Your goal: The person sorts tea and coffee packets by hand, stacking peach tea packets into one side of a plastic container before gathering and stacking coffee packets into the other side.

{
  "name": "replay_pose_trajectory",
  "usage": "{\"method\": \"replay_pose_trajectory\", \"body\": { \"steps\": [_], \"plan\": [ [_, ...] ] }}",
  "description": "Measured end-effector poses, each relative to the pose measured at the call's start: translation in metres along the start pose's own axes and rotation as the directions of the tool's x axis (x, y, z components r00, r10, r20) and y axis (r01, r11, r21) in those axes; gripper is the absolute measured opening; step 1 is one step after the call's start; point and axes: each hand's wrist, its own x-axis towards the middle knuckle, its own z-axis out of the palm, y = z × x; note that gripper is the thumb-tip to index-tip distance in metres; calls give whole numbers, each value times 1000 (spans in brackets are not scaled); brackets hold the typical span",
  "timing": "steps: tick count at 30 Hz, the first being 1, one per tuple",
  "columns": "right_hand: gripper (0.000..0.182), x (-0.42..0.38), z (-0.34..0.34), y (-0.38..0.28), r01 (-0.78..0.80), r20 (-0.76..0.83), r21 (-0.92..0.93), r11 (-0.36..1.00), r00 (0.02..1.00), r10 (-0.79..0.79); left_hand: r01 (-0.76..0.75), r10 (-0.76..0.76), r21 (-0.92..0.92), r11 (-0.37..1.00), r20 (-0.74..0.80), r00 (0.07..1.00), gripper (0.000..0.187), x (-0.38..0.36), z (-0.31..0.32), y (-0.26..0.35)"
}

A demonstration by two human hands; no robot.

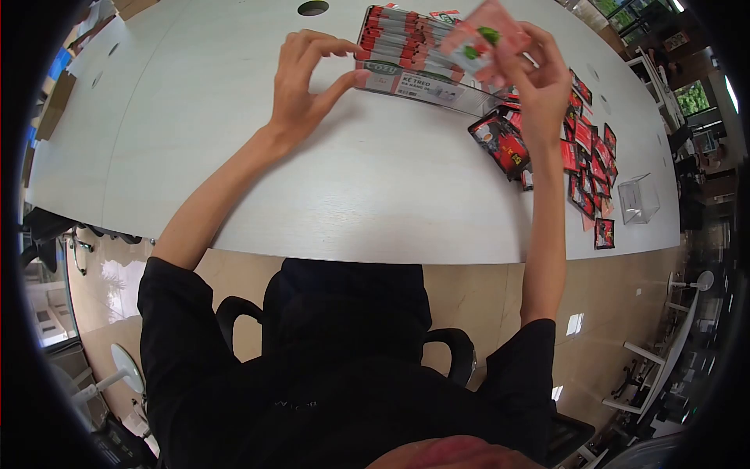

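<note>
Black shirt [336, 391], left hand [303, 90] wide at clear box [475, 101], right hand [542, 76] narrow around pink packet [478, 39].

You have open room on the white tabletop [351, 187] between the forearms, below the clear box [437, 92]. Rightward, the loose packet pile [582, 156] and small clear container [639, 199] block your way.
</note>
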Motion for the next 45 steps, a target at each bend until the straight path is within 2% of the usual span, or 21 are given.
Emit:
{"method": "replay_pose_trajectory", "body": {
  "steps": [2, 7, 10, 11, 12, 14, 16, 17, 19, 20, 22, 28, 30, 32, 34, 36, 37, 39, 42, 44, 45],
  "plan": [
    [30, -5, 23, 14, 12, 145, -15, 1000, 989, -10, -98, 98, -48, 994, -6, 995, 28, 1, 1, 5],
    [22, -46, 49, 12, 83, 223, -137, 987, 973, -51, -100, 113, -156, 983, 75, 991, 26, -2, 2, 27],
    [11, -60, 56, 12, 106, 265, 19, 994, 958, -107, 47, -18, -339, 940, 89, 996, 29, -10, 10, 34],
    [11, -59, 56, 13, 105, 266, 16, 994, 958, -105, 160, -160, -483, 861, 42, 986, 31, -11, 12, 40],
    [11, -58, 57, 16, 192, 264, -22, 981, 948, -180, 251, -305, -616, 747, 18, 952, 33, -12, 13, 42],
    [13, -55, 56, 16, 273, 265, -53, 960, 931, -250, 298, -298, -586, 753, 100, 949, 32, -15, 11, 39],
    [20, -49, 48, 10, 563, 387, -254, 786, 804, -451, 335, -240, -558, 760, 238, 941, 18, -17, 9, 33],
    [20, -48, 47, 9, 562, 386, -250, 789, 805, -450, 338, -243, -555, 760, 239, 940, 18, -20, 6, 31],
    [24, -47, 46, 7, 602, 322, -304, 738, 794, -516, 605, -366, -609, 513, 482, 796, 22, -22, 2, 31],
    [24, -47, 45, 6, 595, 309, -339, 729, 802, -511, 606, -365, -608, 513, 485, 795, 22, -21, 0, 35],
    [24, -45, 43, 10, 596, 282, -366, 715, 803, -525, 629, -342, -709, 319, 533, 774, 32, -12, -3, 50],
    [32, -43, 43, 8, 537, 303, -430, 726, 843, -445, 584, -420, -632, 509, 409, 810, 27, -14, 1, 53],
    [35, -38, 39, 14, 653, 393, -399, 644, 756, -523, 569, -427, -605, 556, 380, 821, 24, -13, 0, 49],
    [35, -42, 41, 9, 630, 389, -390, 671, 774, -500, 553, -429, -579, 600, 351, 832, 22, -13, 4, 45],
    [36, -46, 46, 8, 606, 384, -381, 698, 791, -477, 364, -331, -518, 774, 159, 930, 20, -14, 10, 40],
    [36, -51, 53, 12, 440, 211, -243, 865, 894, -395, 355, -312, -500, 790, 171, 935, 19, -13, 7, 38],
    [36, -50, 51, 10, 440, 210, -242, 865, 894, -396, 346, -294, -481, 805, 184, 938, 18, -13, 5, 37],
    [28, -45, 44, 7, 474, 354, -470, 745, 874, -333, 352, -302, -468, 811, 181, 936, 16, -13, 4, 41],
    [21, -43, 37, 16, 552, 394, -465, 692, 829, -397, 307, -268, -449, 839, 149, 952, 13, -12, 7, 42],
    [19, -41, 37, 10, 530, 330, -464, 709, 847, -417, 256, -224, -438, 862, 125, 966, 13, -7, 11, 39],
    [18, -40, 37, 6, 513, 268, -461, 724, 859, -437, 121, -102, -385, 915, 68, 992, 12, 2, 15, 36]
  ]
}}
